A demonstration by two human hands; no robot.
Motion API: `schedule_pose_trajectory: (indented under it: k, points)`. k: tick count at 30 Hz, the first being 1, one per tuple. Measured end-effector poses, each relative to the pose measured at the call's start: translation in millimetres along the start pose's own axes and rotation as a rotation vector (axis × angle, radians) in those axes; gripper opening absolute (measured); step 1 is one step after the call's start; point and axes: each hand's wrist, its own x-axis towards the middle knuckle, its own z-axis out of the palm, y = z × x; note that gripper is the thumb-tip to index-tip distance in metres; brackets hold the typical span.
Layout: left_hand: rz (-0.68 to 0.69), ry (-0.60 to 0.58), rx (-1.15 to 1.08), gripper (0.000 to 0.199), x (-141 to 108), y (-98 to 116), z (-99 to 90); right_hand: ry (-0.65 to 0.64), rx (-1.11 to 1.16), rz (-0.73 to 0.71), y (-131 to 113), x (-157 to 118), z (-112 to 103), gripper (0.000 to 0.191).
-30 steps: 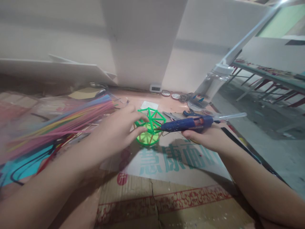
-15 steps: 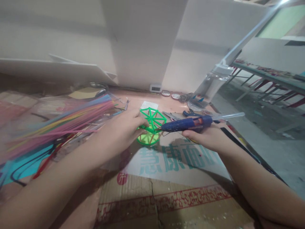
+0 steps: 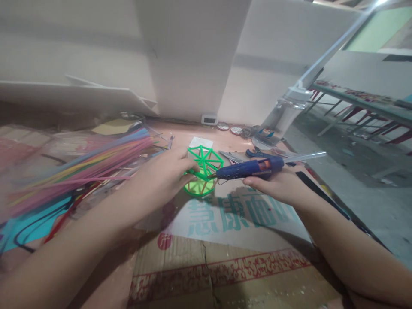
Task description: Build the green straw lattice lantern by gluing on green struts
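The frame on the desk is pinched by the nearly closed left hand; the glue gun is gripped by the curled right hand. Gluing is apparently being done; a steady nozzle is required.

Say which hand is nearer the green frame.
Left: the left hand grips the green frame at its left; the right hand is right of it, holding a glue gun.

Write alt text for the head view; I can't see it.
The right hand holds a blue glue gun, its tip at or very near the top rim of a small green spoked frame pinched by the left hand. Beneath is a sheet with teal characters; colored strips lie left, a clear bottle back right.
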Motion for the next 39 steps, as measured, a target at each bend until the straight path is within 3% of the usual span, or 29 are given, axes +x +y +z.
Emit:
schedule_pose_trajectory:
  k: [16, 21, 28, 34, 39]
  points:
    - [0.015, 0.012, 0.016, 0.015, 0, -2, 2.1, 0.040, -0.048, -0.031, -6, -2, 3, 0.033]
    - [0.015, 0.005, 0.019, 0.010, 1, -1, 0.8, 0.126, -0.191, -0.086, -16, -10, 3, 0.037]
    - [0.037, 0.026, 0.027, 0.009, 0, -3, 1.9, 0.054, -0.137, -0.143, -24, -13, -3, 0.031]
    - [0.049, 0.047, -0.011, 0.011, -2, -8, 3.2, 0.113, 0.043, -0.030, -18, -6, -12, 0.043]
    - [0.025, -0.005, -0.021, 0.011, -1, -13, -0.5, 0.021, 0.027, 0.028, 1, 1, -24, 0.037]
